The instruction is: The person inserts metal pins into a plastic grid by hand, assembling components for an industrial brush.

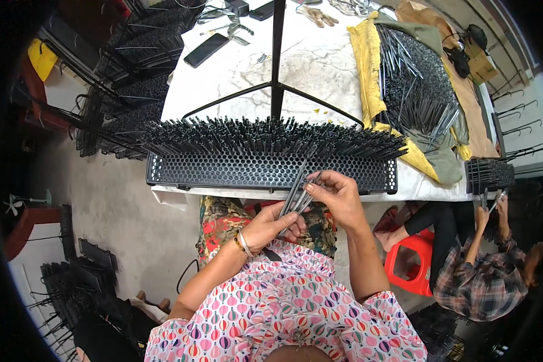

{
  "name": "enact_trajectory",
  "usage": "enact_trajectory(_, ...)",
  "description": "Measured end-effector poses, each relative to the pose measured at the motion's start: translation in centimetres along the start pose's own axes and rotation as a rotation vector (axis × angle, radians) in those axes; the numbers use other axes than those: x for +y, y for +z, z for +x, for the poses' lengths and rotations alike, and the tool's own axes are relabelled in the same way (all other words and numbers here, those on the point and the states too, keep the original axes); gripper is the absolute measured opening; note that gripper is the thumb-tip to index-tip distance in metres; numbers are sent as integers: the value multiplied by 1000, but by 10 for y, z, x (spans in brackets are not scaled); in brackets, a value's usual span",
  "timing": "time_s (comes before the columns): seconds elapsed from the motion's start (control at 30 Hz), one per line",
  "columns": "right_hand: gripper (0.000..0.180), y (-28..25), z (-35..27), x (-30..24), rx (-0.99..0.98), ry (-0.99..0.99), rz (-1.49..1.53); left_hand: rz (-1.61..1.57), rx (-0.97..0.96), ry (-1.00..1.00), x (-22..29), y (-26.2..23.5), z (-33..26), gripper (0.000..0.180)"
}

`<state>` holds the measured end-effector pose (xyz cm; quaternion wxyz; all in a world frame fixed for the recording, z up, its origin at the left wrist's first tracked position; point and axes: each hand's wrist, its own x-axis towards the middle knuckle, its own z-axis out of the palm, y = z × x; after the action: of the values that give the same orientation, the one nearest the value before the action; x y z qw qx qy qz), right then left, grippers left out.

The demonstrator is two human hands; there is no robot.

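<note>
A small bundle of thin dark rods (292, 196) slants upward out of my left hand (269, 227), whose fingers are wrapped round its lower end. My right hand (336, 198) pinches rods from the same bundle between thumb and fingertips; how many it grips is too small to tell. Just beyond both hands lies a long black rack with a perforated metal tray (223, 172). Dense rows of short black rods (247, 136) stand upright in its far holes, while the near rows of holes are bare. A black upright post (276, 72) with slanting braces rises behind them.
On the white-covered table (295, 60), an open yellow-lined sack (371, 66) of loose rods lies at right. A phone (206, 49), pliers (240, 35) and a glove (317, 16) lie farther back. Filled racks (145, 54) stand left. A co-worker (485, 271) sits right, near a red stool (409, 262).
</note>
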<state>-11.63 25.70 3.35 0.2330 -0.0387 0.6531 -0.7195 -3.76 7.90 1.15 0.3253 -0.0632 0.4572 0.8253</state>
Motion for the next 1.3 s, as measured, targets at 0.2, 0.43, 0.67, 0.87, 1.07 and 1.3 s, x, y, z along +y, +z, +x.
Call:
enact_trajectory(0.2, 19, 0, 0, -9, 20, 17, 5, 82, 3, -3, 1, 0, 0, 33)
enact_trajectory(0.43, 20, -1, 2, -11, 101, -81, 69, 42, 34, 11, -1, 0, 1, 32)
enact_trajectory(0.67, 17, -3, -1, -17, 151, -194, 49, 103, 73, 42, -6, 0, 4, 30)
enact_trajectory(0.87, 19, -27, -4, -33, 385, -528, 248, 67, 43, 5, -11, -1, 2, 29)
enact_trajectory(1.07, 20, -20, 0, -10, 303, -241, 79, -225, 189, -21, -10, 8, 8, 29)
enact_trajectory(1.3, 23, -7, -1, 16, 317, -197, 4, -16, 136, -1, -8, 12, 9, 28)
